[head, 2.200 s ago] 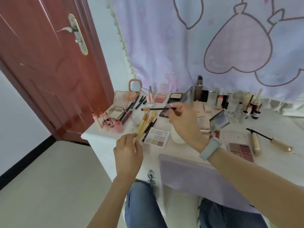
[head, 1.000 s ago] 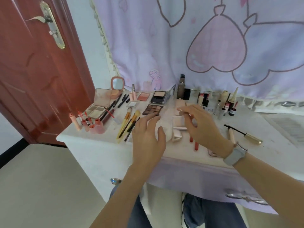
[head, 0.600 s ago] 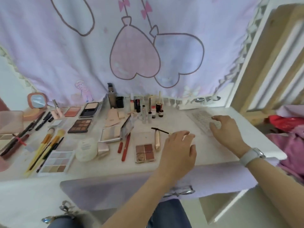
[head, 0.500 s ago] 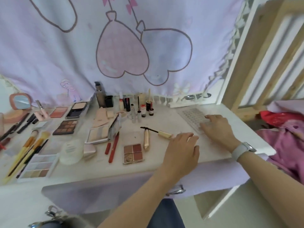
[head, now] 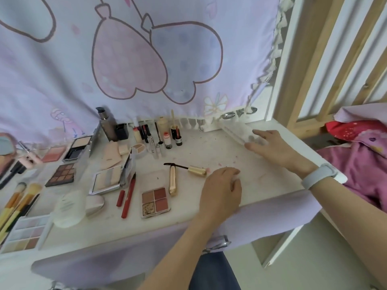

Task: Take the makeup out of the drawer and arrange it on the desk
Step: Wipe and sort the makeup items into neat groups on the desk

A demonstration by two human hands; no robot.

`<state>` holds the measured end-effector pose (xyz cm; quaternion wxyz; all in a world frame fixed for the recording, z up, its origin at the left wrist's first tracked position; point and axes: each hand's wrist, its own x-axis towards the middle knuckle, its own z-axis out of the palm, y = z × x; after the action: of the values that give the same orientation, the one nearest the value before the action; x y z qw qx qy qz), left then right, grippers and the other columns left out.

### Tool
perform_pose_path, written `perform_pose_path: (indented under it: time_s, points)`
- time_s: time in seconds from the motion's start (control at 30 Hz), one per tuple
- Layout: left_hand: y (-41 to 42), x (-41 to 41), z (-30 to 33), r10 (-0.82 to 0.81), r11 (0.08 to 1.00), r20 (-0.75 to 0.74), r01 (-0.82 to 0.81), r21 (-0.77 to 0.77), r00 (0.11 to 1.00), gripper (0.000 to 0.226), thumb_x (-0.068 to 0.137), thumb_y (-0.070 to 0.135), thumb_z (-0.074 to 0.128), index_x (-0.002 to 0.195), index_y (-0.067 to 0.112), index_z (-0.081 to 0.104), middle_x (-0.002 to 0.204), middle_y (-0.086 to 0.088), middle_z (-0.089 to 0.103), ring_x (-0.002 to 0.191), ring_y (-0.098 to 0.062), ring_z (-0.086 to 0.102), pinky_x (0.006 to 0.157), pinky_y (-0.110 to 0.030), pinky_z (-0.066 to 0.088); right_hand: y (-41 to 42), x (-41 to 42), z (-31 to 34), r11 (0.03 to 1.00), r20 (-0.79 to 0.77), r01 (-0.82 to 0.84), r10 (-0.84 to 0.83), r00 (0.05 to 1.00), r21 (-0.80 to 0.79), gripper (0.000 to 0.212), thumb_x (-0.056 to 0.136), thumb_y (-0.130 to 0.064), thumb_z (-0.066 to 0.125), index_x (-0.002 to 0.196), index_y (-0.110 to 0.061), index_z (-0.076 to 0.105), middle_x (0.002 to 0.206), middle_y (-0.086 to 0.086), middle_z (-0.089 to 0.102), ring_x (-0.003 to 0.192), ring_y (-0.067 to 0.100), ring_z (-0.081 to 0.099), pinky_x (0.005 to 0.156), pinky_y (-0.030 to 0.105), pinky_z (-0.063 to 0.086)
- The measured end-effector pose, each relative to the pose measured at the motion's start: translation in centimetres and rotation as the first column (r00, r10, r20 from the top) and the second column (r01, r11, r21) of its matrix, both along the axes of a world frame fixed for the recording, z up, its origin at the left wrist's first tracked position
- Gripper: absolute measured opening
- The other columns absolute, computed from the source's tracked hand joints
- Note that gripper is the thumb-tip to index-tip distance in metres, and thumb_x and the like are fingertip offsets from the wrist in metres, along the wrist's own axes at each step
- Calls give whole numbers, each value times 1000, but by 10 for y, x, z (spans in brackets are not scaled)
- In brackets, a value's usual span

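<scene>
Makeup covers the white desk (head: 209, 151). A gold mascara wand (head: 195, 170) and its gold tube (head: 172, 181) lie beside a four-pan eyeshadow palette (head: 156, 200). Left of these are red pencils (head: 128, 195), an open compact (head: 109, 181) and a brown palette (head: 61, 174). Small bottles (head: 165, 139) stand at the back. My left hand (head: 221, 191) rests curled on the desk, a small white pad (head: 236, 178) under its fingertips. Further right, my right hand (head: 274, 149) holds the edge of a clear plastic tray (head: 234, 131) between thumb and fingers. The lavender drawer front (head: 272, 218) is below.
Yellow-handled brushes (head: 18, 197), a pastel palette (head: 25, 233) and a white jar (head: 69, 208) fill the left end. A lavender curtain (head: 146, 59) hangs behind. A wooden frame (head: 314, 59) and pink bedding (head: 360, 160) are to the right. The drawer handle (head: 217, 243) is below my left wrist.
My view swung from the desk's left end to its right end. My left hand moved right past the mascara wand; my right hand went to the clear tray, whose edge now stands raised.
</scene>
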<state>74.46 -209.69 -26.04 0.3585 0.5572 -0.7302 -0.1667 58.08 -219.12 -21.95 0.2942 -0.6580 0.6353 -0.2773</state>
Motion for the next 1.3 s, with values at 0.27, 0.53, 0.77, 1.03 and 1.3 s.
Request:
perform_pose_path:
  time_s: [0.27, 0.53, 0.77, 1.03, 1.3]
  points:
    - [-25, 20, 49, 134, 905, -903, 321, 280, 409, 80, 76, 54, 60, 142, 41, 17, 127, 11, 39, 119, -21, 48, 87, -39, 53, 39, 13, 19, 956, 444, -281, 290, 848, -87, 52, 64, -56, 59, 115, -47, 54, 132, -15, 50, 113, 4, 54, 97, 31, 43]
    - [-41, 57, 58, 41, 941, -899, 285, 181, 435, 79, 69, 59, 68, 137, 39, 33, 140, 5, 44, 125, -20, 48, 102, -48, 41, 49, 33, 30, 862, 397, -497, 494, 774, -102, 33, 79, -37, 61, 112, -41, 58, 118, -24, 61, 113, -6, 53, 91, 11, 41]
    - [-41, 50, 58, 24, 989, -842, 110, 98, 539, 47, 70, 42, 69, 112, 45, 47, 127, 7, 44, 98, 11, 58, 90, -32, 52, 52, 46, 38, 876, 285, -387, 464, 839, -288, 32, 89, -6, 56, 98, -36, 64, 103, -19, 67, 96, -7, 61, 86, 8, 43]
    - [-43, 51, 67, 77, 993, -788, 21, 113, 611, 58, 53, 56, 72, 106, 53, 47, 135, 5, 40, 120, -14, 50, 101, -43, 43, 43, 46, 59, 798, 109, -496, 558, 823, -343, 51, 87, 1, 56, 94, -48, 64, 86, -34, 66, 80, -14, 60, 74, 0, 41]
    - [-45, 50, 67, 52, 996, -771, 26, 89, 635, 58, 57, 50, 72, 110, 48, 48, 134, 5, 41, 119, -13, 51, 99, -43, 45, 45, 49, 61, 802, -48, -489, 505, 862, -342, 47, 82, 0, 54, 95, -43, 68, 86, -28, 68, 85, -11, 61, 70, 3, 45]
